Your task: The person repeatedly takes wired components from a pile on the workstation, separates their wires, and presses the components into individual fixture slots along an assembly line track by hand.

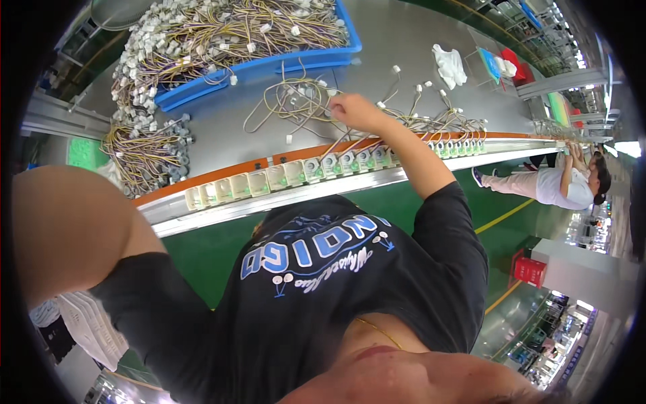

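My right hand [353, 111] reaches out over the grey table [222, 128], fingers closed on thin yellow wires of a loose wire harness [289, 101] with small white plugs. Just in front of it, a row of white and green box-shaped housings [282, 176] sits along an orange-edged rail [202, 180] at the table's near edge. Several of them have wires running in. My left upper arm [67, 229] fills the left side, and the left hand is out of the picture. My dark printed shirt [316, 283] covers the lower middle.
A blue tray [269, 64] heaped with wire harnesses stands at the back of the table. Another bundle with grey plugs [145, 151] lies at the left. A white cloth [449, 66] lies at the back right. A person in white [565, 185] works at the far right. A red box [529, 271] stands on the green floor.
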Demonstrator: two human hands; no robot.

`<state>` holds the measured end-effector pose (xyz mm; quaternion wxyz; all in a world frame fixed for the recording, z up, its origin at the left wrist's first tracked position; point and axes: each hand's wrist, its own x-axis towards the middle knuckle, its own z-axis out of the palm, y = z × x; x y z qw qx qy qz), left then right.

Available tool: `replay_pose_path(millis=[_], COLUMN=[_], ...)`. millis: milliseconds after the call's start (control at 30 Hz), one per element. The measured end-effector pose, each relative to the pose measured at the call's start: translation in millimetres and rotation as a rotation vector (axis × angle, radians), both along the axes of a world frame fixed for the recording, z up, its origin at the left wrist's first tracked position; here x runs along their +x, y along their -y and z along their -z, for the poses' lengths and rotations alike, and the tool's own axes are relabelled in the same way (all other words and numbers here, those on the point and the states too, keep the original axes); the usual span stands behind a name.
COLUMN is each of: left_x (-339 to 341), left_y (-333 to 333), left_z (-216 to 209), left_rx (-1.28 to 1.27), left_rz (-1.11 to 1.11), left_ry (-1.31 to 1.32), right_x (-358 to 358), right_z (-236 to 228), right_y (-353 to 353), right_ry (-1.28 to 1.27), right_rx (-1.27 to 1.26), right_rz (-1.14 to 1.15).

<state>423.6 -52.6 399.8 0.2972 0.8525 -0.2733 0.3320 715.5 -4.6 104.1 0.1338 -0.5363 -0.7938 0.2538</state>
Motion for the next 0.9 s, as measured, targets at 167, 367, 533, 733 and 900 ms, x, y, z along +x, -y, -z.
replay_pose_path(millis=[167, 367, 533, 733, 900], left_x=[27, 34, 35, 11, -3], left_y=[15, 20, 20, -1, -54], left_z=[6, 10, 12, 13, 55], left_rx=[0.074, 0.082, 0.039, -0.136, -0.713], left_rz=[0.055, 0.070, 0.055, 0.011, -0.278], left_ry=[-0.161, -0.245, -0.281, -0.161, 0.228], right_x=[0, 0, -1, 1, -13], right_z=[-4, 3, 4, 17, 50], right_y=[-1, -3, -4, -36, -75], right_ry=[-0.015, 0.005, 0.006, 0.185, 0.167], right_rx=[0.016, -0.052, -0.059, 0.066, -0.169], right_rz=[0.017, 0.006, 0.010, 0.143, 0.181])
